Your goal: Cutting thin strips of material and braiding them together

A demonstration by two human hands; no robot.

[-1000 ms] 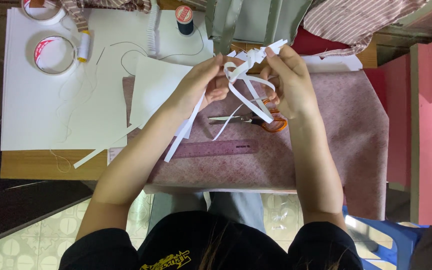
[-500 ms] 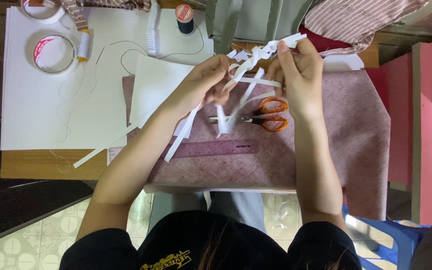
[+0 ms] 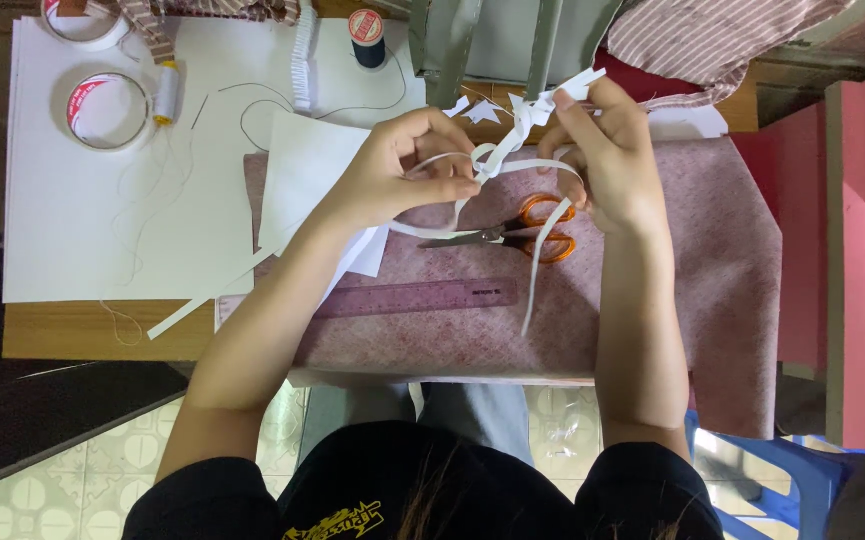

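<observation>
A pair of orange-handled scissors (image 3: 513, 235) lies on the mauve patterned cloth (image 3: 693, 270), with a translucent purple ruler (image 3: 423, 297) just below. To the left, a large white sheet (image 3: 103, 230) carries two tape rolls (image 3: 103, 108) and a yellow thread spool (image 3: 166, 92). A dark spool (image 3: 367, 38) stands near the top edge, beside what may be a white comb (image 3: 303, 60)

White paper strips (image 3: 498, 160): narrow, long, looped and crossed together into a loose tangle, raised above the pinkish patterned cloth (image 3: 673, 290). Pinched on one side by left hand (image 3: 408, 170), on the other by right hand (image 3: 608, 160), upper ends sticking out above the right fingers. One loose tail hanging down past the orange-handled scissors (image 3: 518, 232).
</observation>
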